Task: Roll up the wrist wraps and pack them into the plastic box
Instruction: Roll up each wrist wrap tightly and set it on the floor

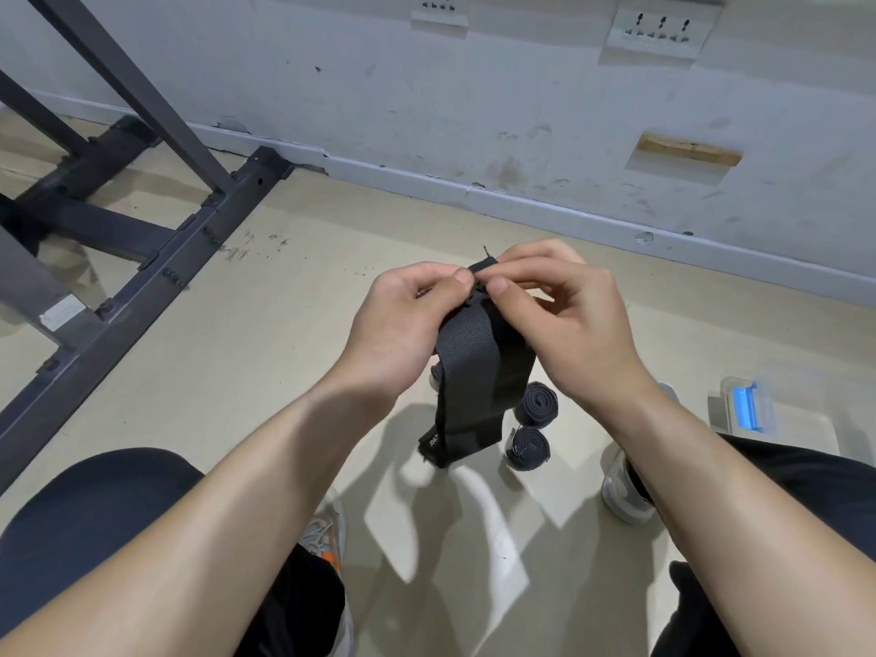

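- black wraps, how many do you count?
- three. one unrolled wrist wrap [467, 372] held up in the air, plus two rolled on the floor just below it: upper roll [535, 403] and lower roll [527, 445], side by side. one clear plastic box [744, 410] with a blue latch sits on the floor to the right.
- and the room?
- beige floor [284, 353], scuffed pale wall [521, 111] with two socket plates [663, 28], black metal frame [142, 258] at left.
- hands?
- both curled. left hand [407, 315] and right hand [564, 310] pinch the wrap's top end, thumbs nearly meeting; the rest dangles.
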